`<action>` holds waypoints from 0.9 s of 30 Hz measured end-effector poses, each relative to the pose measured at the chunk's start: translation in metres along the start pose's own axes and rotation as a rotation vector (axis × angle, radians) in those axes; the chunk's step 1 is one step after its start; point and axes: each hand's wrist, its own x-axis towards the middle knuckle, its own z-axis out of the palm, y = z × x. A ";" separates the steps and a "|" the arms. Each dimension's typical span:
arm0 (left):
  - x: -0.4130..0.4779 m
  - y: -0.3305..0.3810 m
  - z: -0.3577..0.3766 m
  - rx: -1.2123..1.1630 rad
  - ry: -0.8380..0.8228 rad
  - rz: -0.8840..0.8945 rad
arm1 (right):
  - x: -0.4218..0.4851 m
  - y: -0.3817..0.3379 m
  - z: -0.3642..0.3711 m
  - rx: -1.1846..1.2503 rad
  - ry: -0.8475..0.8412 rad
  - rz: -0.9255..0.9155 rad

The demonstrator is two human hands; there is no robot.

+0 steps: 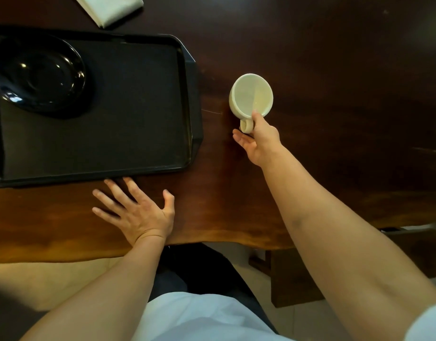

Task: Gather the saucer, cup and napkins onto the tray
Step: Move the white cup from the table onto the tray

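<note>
A black tray (128,134) lies on the dark wooden table, left of centre. On its far left part sits a glossy black saucer (39,75). A white cup (251,96) stands on the table to the right of the tray, its handle pointing toward me. My right hand (258,141) is at that handle, thumb on the cup's near rim and fingers curled at the loop. My left hand (135,210) rests flat on the table just in front of the tray's near edge, fingers spread. Folded white napkins (111,8) lie beyond the tray at the top edge.
The table's near edge (212,239) is wavy and runs across the middle of the view. A wooden bench or stool (298,279) stands below the table at the right. Bare tabletop stretches right of the cup.
</note>
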 end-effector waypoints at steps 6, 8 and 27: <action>0.000 0.000 -0.001 -0.008 -0.003 -0.002 | 0.000 0.000 0.001 -0.026 0.014 -0.036; 0.000 0.001 -0.001 -0.006 -0.003 0.003 | -0.001 0.000 0.002 -0.068 0.028 -0.052; 0.000 0.002 -0.006 -0.001 -0.027 -0.003 | -0.048 -0.002 0.052 -0.143 -0.046 -0.038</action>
